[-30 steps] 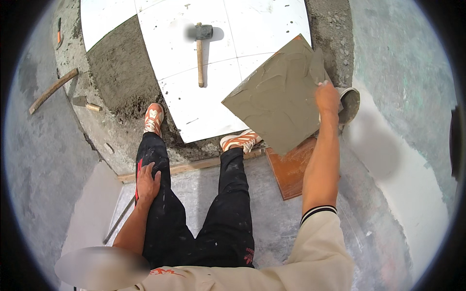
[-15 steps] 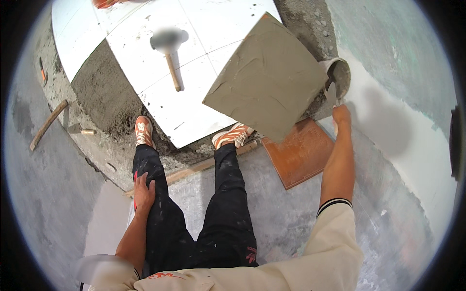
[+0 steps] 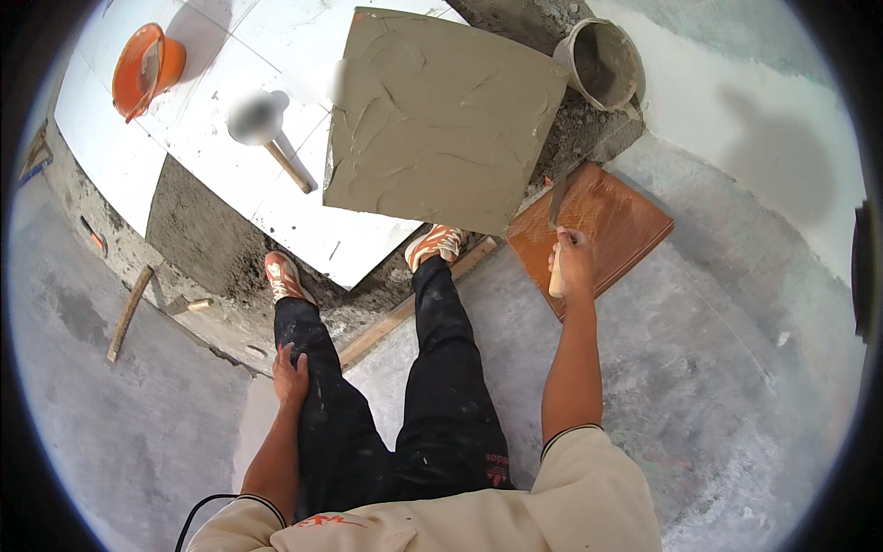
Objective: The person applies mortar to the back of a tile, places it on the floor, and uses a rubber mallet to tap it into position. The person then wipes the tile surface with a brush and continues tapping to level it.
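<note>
Wooden-handled trowel grasped, the right hand extends forward; the left hand rests unclenched on black trousers.

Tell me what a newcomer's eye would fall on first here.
Probably the big square slab smeared with grey paste, at top centre, covering part of the bright white tiles. Next might come the vivid orange bucket at upper left. Right of centre, the right hand grips a trowel above shiny brown tiles, while the left hand rests on the person's leg.
</note>
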`<state>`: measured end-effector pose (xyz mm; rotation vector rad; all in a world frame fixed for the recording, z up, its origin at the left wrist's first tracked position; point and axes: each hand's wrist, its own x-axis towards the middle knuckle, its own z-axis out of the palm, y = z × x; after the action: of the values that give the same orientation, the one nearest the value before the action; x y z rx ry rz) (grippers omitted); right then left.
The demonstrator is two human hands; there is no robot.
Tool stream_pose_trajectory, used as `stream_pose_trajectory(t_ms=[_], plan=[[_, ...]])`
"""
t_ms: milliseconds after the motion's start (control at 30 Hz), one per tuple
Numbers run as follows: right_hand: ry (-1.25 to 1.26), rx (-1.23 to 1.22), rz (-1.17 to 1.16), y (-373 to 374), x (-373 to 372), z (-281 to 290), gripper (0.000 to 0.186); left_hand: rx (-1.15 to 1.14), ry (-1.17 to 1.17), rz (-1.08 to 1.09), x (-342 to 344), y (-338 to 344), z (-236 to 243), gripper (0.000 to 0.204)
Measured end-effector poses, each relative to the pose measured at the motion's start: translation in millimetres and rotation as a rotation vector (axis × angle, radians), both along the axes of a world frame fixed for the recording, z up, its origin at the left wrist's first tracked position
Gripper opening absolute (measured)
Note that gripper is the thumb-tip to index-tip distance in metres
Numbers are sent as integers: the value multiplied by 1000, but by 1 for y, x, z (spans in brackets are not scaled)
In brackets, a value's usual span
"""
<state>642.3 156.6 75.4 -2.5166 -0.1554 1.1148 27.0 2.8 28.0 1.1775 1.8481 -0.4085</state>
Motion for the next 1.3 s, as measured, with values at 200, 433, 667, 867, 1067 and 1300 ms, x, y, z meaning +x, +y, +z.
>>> stream_pose_trajectory(t_ms=[200,433,667,867,1067,1300], plan=[[-127,319,106,79,63,-15,36,91,6,101,7,23,-5,45],[2,490,93,202,196,-33,54,340,-169,209,64,145,-55,43],[16,523,240,141,141,-60,39,521,-430,429,116,305,-108,44],[274,315,203,71,46,-91,41,203,-759,581,160,405,-119,53],[498,335,192,88,50,-95,59,6,-931,558,188,435,-147,41],[525,364,28,93,39,-99,68,-56,-1031,713,196,431,-137,51]])
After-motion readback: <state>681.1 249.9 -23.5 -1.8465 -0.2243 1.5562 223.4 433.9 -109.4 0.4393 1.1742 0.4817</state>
